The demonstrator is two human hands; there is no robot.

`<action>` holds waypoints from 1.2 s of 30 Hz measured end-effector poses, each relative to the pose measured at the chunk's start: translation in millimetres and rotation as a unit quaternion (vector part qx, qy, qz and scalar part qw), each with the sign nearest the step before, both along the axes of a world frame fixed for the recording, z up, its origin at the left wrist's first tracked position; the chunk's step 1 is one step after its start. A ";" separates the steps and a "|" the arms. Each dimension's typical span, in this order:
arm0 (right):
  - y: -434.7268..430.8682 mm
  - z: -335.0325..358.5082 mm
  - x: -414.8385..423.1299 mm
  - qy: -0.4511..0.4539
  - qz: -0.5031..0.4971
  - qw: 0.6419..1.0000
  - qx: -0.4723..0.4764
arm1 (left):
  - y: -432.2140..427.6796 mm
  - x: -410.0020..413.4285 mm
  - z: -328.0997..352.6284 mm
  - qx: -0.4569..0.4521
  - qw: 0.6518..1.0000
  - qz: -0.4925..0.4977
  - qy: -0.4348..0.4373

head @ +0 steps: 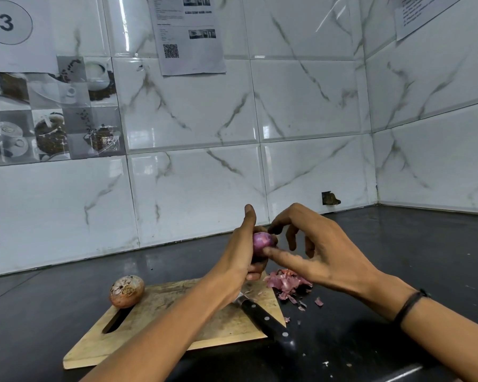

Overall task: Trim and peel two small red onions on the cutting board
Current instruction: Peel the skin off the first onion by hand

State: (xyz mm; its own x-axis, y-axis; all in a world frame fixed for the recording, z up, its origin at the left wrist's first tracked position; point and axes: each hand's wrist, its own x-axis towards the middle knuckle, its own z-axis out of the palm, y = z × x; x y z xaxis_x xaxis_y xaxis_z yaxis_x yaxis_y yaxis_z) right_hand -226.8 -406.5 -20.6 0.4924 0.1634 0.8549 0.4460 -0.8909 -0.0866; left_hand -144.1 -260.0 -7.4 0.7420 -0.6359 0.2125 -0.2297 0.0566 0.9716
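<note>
Nearest: knife [268, 323], black handle lying over the near right edge of the cutting board [160, 321]. Blade running under the left wrist. Risk judged: a dropped or swung forearm catching the handle, spinning the knife off the board, or a wrist coming down on the edge.

Far left corner of board: second onion [127, 291], dry skin on, sitting right at the rim beside the handle slot. Liable to roll onto the table [398, 244] if the board gets jolted.

Right of board: heap of purple peels [286, 282], half on the board corner, scraps scattered on the table (mess only, no real hazard).

Above the board's far edge: left hand [240, 255] wrapped round the held onion [262, 241], thumb raised. Right hand [323, 249] pinching at its skin, thumb along the lower side, forefinger hooked over the top, other fingers loosely curled. Glossy purple flesh showing; likely slippery. Too hard a tug could pop it loose, away onto the table.

Hard to make out: nearly all of the blade; root and tip ends of the held onion, so trimming unconfirmed; any skin strip between the right fingertips; left fingers behind the bulb. Farthest: print on the wall sheets [189, 34] too small to read.
</note>
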 end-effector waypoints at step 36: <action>-4.7 -5.0 6.6 0.022 0.018 0.998 -0.055 | -1.6 4.9 -2.3 -0.023 0.995 -0.002 0.096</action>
